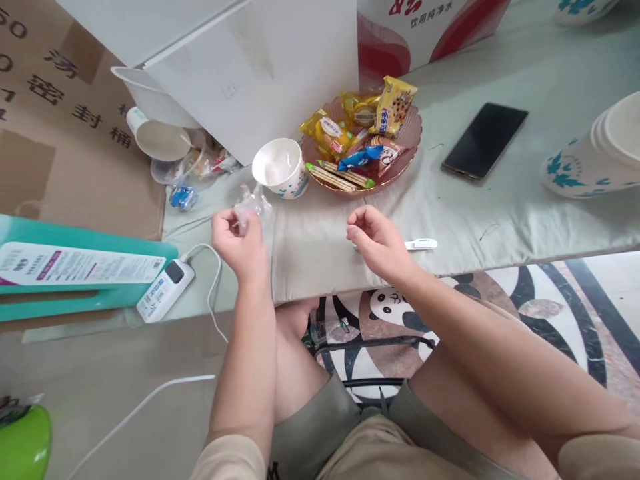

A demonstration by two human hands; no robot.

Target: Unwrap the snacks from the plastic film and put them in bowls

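My left hand (241,243) is closed in a pinch on a crumpled clear plastic wrapper (255,203), held just in front of a white paper cup (280,170). The cup stands upright, with something pale and clear inside. To the right, my right hand (376,241) is loosely curled above the table edge, thumb close to the fingers, and nothing shows in it. Partly behind that hand lies a slim white object (421,245) whose kind I cannot make out. Beyond both hands is a pinkish scalloped bowl (345,192) of wrapped snacks (363,157).
A black phone (486,140) and stacked paper cups (595,150) are on the right. At left are a white power bank (166,290) with a cable, a green jug (85,267), a tipped cup (163,139) and a blue wrapper (183,198). Boxes (265,67) stand behind.
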